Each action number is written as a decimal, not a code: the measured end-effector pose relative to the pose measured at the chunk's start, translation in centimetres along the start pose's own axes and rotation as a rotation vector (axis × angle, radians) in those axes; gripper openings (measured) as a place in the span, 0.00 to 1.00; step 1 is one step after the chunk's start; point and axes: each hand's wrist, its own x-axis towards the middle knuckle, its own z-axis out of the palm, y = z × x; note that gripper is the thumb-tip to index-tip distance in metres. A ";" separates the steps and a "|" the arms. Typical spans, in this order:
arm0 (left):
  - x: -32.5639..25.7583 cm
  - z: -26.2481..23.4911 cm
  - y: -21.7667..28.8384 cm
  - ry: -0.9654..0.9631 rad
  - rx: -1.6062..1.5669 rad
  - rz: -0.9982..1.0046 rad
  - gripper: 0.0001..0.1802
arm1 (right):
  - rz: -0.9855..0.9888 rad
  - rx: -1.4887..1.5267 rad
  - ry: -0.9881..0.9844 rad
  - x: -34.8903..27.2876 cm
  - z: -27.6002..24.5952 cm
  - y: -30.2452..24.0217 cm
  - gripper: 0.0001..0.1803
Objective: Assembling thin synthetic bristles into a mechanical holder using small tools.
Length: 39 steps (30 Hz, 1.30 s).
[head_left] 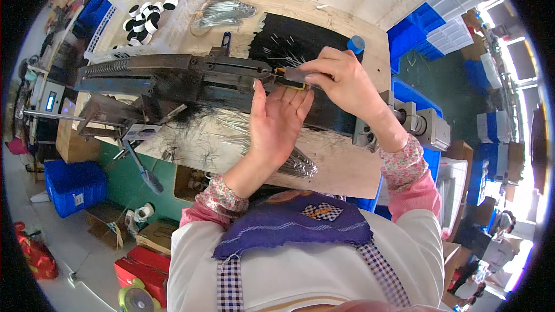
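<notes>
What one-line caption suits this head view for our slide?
Right hand pinches a small yellow-edged tool against a long metal machine, left hand held open beneath.

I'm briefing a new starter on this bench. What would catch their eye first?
At centre, the left hand lies palm-up against a long dark metal machine, while the right hand pinches a small yellow-edged part. Thin wires litter the wooden bench below.

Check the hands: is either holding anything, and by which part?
Right hand pinches a small dark tool with a yellow base at its right end. Left hand lies open, palm up, beneath it, fingers touching it, gripping nothing.
</notes>
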 end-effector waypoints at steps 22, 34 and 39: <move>-0.2 0.0 1.5 -0.160 0.083 -0.062 0.41 | -0.111 -0.005 0.102 1.3 0.5 0.5 0.06; -0.5 0.4 1.4 -0.019 0.123 -0.010 0.34 | -0.059 -0.377 0.011 -0.7 0.0 -4.0 0.09; -0.2 0.8 1.6 0.031 0.177 -0.076 0.35 | -0.134 -0.487 -0.043 -0.5 0.8 -4.0 0.08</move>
